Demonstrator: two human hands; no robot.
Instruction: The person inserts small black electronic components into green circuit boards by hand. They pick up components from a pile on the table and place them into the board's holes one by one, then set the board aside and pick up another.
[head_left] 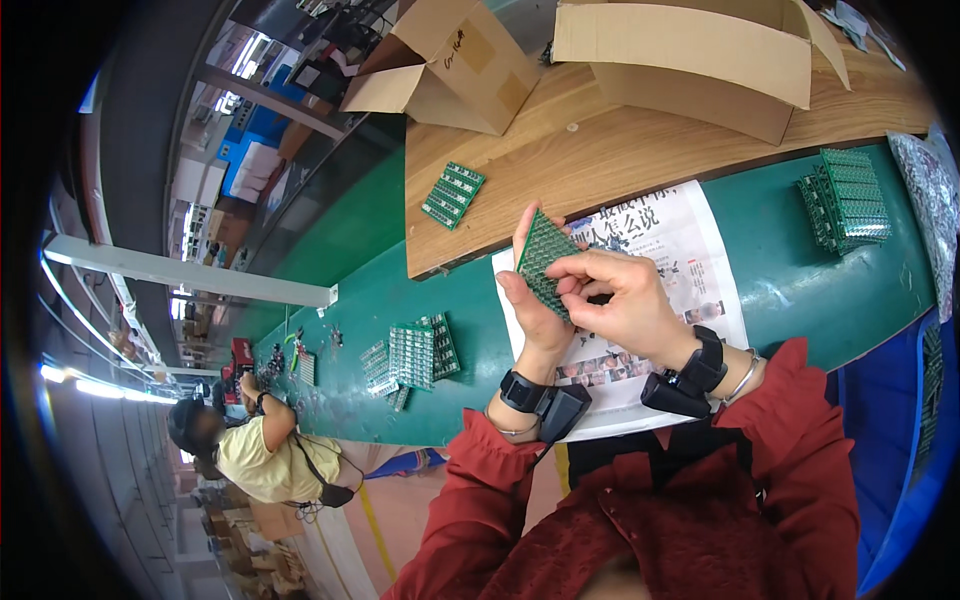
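My left hand [541, 326] is closed on a green circuit board panel [541, 252] with rows of small parts, held tilted above a newspaper sheet [715, 262]. Thumb and forefinger of my right hand [632, 308] are pinched together at the panel's right side. Whatever is between those fingertips, if anything, is too small to make out. Beneath both hands the newspaper lies on the green table [790, 300].
Stacked circuit boards stand at the right [860, 200] and left [412, 355]. Another board [455, 195] lies on the wooden board [520, 180], along with two open cardboard boxes [485, 80] [690, 60]. A silvery bag [925, 200] sits far right. A person [262, 455] works at left.
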